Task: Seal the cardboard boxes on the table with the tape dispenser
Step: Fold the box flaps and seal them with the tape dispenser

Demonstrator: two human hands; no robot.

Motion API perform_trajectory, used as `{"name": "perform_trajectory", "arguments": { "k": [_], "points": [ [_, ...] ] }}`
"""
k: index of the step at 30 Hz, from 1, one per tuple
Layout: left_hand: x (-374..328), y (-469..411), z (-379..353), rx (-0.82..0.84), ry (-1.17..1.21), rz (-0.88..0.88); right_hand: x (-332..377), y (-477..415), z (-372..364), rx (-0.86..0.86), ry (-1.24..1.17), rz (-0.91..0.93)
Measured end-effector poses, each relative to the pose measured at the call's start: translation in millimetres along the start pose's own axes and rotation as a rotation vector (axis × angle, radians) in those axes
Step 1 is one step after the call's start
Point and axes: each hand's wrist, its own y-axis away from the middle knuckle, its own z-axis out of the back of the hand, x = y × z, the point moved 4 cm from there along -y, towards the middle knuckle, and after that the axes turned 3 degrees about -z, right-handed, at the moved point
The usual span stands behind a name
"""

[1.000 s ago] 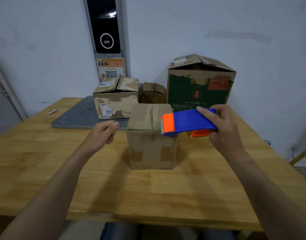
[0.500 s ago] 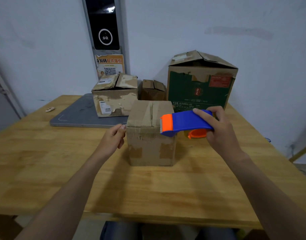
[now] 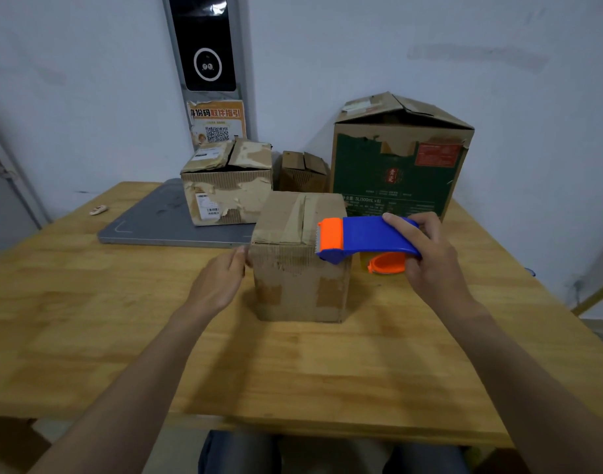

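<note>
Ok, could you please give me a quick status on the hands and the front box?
Right hand grips tape dispenser, over top right edge of front box. Left hand at its left edge, contact unclear. Nothing blocking top seam.

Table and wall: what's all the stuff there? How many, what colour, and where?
table: 1, light wood, fills the lower view
near box: 1, brown, middle of the table
torn box: 1, brown, back left, on the grey board
grey board: 1, grey, flat on the table, back left
small box: 1, dark brown, back, by the wall
green box: 1, green with brown flaps, back right
tape dispenser: 1, blue and orange, over the near box's right edge
small pale thing: 1, whitish, far left; too small to tell
wall panel: 1, black, on the wall
poster: 1, orange, under the panel
left hand: 1, touches the near box's left side
right hand: 1, grips the tape dispenser
</note>
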Motion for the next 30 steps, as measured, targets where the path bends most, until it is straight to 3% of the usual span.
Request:
{"name": "perform_trajectory", "arguments": {
  "k": [3,5,8,13,18,24,30],
  "points": [
    [-7,-3,15,-0.091,0.206,-0.109,0,0,-1,-0.011,0.015,0.008],
    [-19,0,17,0.026,0.226,-0.223,1,2,-1,-0.019,0.036,0.023],
    [-42,11,7,0.173,-0.032,-0.343,1,4,-1,-0.031,0.059,0.042],
    [-56,9,0,0.057,-0.344,-0.381,-1,7,-3,-0.033,0.057,0.040],
    [-71,-1,-3,0.073,-0.683,-0.475,-2,9,-6,-0.027,0.032,0.043],
    [-89,-13,-19,0.111,-0.816,-0.517,-3,8,-4,-0.024,0.043,0.051],
    [-103,-12,-35,0.109,-0.799,-0.547,-4,5,-6,-0.005,0.042,0.055]
  ]
}}
